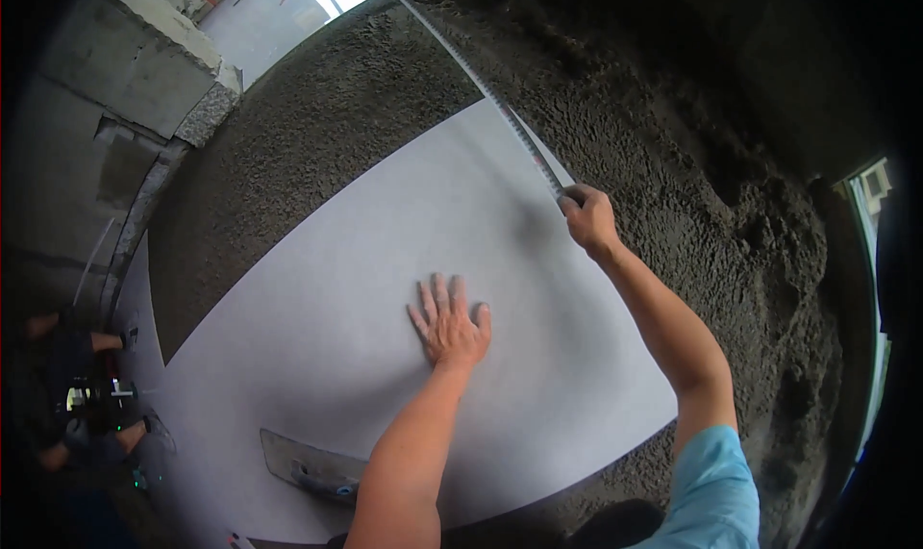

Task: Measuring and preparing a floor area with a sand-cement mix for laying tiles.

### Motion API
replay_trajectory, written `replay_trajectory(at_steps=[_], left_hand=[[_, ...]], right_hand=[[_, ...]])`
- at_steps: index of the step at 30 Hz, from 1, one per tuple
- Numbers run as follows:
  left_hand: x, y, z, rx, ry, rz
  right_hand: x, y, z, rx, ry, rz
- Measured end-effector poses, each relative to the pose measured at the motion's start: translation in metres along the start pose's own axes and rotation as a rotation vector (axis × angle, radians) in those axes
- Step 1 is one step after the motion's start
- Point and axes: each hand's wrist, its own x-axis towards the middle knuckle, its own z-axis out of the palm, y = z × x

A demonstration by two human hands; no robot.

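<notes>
A large pale tile [365,232] lies on the mortar [288,174], which shows rough and grey along its far-left edge, its right edge and its near-right corner. The left hand [447,333] is open, fingers spread, palm down near the middle of the tile. The right hand [588,217] is closed on the tape [495,102] at the tile's right edge, toward the far corner. From there the tape runs out past that corner, over the mortar, to the top of the view; where it ends cannot be told.

As far as can be judged, the mortar is spread and this tile is down on it, with a measurement in hand. Beyond the far-left and right edges the mortar is uncovered, so those stretches look unfinished. Whether the tile is fixed or level cannot be told.

A trowel [286,458] rests on the tile toward its near edge, left of the left forearm, touched by neither hand. No container can be made out. Past the tile's left corner, a co-worker [106,341] is partly lost in shadow, near a wall [144,78] of grey blocks.
</notes>
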Motion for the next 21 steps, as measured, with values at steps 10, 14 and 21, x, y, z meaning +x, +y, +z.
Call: replay_trajectory(at_steps=[10, 14, 21], left_hand=[[0.029, -0.018, -0.003, -0.058, -0.035, 0.095], [0.037, -0.017, -0.01, -0.085, -0.118, 0.086], [0.042, -0.018, -0.015, -0.032, -0.261, 0.057]], right_hand=[[0.17, -0.055, 0.104, -0.095, 0.098, 0.01], [0.202, -0.067, 0.113, -0.094, 0.129, 0.007], [0.223, -0.075, 0.131, -0.15, 0.115, 0.045]])
